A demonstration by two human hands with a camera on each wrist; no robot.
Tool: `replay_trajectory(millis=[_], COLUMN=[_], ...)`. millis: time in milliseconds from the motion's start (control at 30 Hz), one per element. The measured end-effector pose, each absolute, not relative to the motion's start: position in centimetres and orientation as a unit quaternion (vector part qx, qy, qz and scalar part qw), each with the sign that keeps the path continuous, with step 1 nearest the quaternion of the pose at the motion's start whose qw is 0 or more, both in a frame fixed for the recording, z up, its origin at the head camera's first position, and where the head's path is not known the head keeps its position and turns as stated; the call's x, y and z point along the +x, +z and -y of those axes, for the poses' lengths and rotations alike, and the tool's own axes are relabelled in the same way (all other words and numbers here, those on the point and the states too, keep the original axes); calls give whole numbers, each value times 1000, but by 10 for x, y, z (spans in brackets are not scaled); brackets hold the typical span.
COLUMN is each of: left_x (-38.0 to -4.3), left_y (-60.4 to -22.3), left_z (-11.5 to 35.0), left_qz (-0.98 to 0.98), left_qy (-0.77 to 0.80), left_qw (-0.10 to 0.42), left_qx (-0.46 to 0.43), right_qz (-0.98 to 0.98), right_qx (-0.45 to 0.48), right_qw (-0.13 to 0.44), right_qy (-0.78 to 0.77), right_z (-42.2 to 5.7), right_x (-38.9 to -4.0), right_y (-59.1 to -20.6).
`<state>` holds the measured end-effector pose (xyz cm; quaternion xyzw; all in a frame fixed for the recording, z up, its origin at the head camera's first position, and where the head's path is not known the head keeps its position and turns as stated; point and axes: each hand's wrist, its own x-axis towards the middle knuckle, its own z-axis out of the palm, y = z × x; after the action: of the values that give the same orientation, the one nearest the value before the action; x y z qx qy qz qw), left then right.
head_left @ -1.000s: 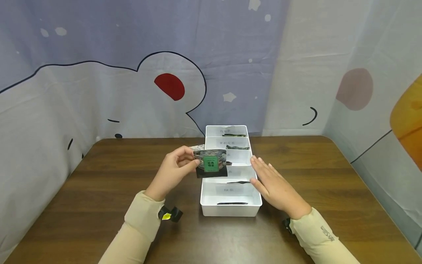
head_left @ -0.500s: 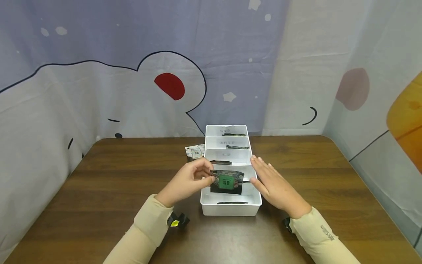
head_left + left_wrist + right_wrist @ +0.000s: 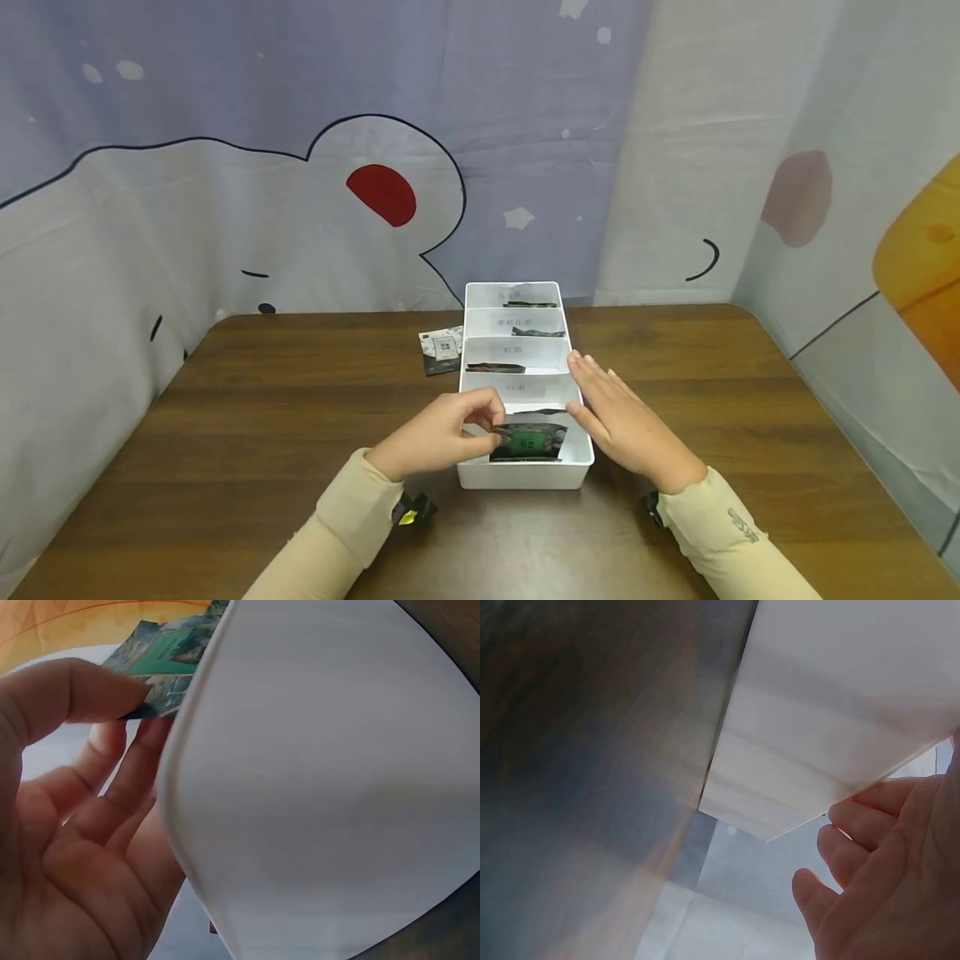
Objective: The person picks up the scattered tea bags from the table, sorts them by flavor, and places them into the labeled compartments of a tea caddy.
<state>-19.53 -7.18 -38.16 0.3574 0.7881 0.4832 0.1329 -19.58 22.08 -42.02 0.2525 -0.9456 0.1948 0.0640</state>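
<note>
A dark tea sachet with a green label [image 3: 528,442] is pinched between the thumb and fingers of my left hand [image 3: 442,429]. The sachet stands in the front compartment of the white divided box [image 3: 519,477], its lower part inside. In the left wrist view, the sachet [image 3: 161,664] shows beyond my thumb, partly hidden by the box wall [image 3: 322,765]. My right hand [image 3: 626,417] has its fingers extended and rests along the box's right rim. From the right wrist view, those fingers [image 3: 870,832] lie by the top edge of the box wall [image 3: 832,712].
Left of the box lies a white and dark sachet [image 3: 442,348] on the brown wooden table [image 3: 247,417]. Labelled compartments behind hold further sachets, such as a dark one [image 3: 495,367] and a greyish one [image 3: 537,332]. A patterned curtain [image 3: 300,225] hangs behind the table.
My left hand has carried the green-labelled sachet rightward and toward me, then down into the front compartment. The white and dark sachet has come into fuller view. My right hand has stayed put.
</note>
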Motion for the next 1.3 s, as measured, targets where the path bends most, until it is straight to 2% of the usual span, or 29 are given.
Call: replay_trajectory(millis=[233, 467, 633, 967, 1133, 1300], left_x=[-196, -196, -196, -200, -205, -213], left_y=[-386, -385, -382, -378, -377, -377], left_z=[72, 72, 75, 83, 88, 94], left_qz=[-793, -780, -780, -782, -780, -778], left_qy=[434, 423, 423, 450, 492, 543], left_qw=[135, 177, 172, 117, 55, -19], left_qx=[406, 426, 429, 415, 383, 315], right_qz=[944, 945, 944, 944, 944, 944], right_qx=[255, 250, 251, 254, 254, 254], right_qw=[66, 64, 64, 67, 62, 59], right_qy=[198, 203, 206, 201, 201, 204], right_z=[-221, -223, -222, -221, -220, -220], right_x=[-197, -195, -195, -196, -196, -195], right_y=[-422, -423, -422, -420, -420, -420])
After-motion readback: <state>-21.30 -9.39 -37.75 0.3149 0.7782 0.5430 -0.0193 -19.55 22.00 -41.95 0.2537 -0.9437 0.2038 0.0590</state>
